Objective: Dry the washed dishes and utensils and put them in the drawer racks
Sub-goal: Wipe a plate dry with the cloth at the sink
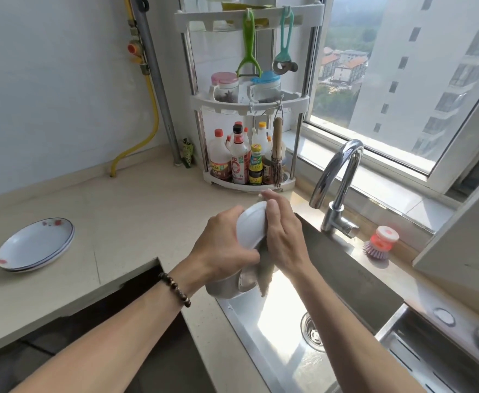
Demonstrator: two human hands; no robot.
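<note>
Together we hold a white bowl point(251, 226) above the sink point(286, 353): our left hand point(222, 248) curls its grip around the rim. Our right hand point(282, 236) presses a grey cloth point(265, 275) against it, fingers nearly straight.

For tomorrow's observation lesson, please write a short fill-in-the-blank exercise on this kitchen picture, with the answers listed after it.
1. Both hands hold a white ____ above the sink.
2. The right hand presses a grey ____ against it, while the left hand steadies it.
3. On the counter to the left lie stacked ____ with red marks.
4. A green peeler hangs from the top tier of the corner ____.

Missing words: dish; cloth; plates; rack
</note>
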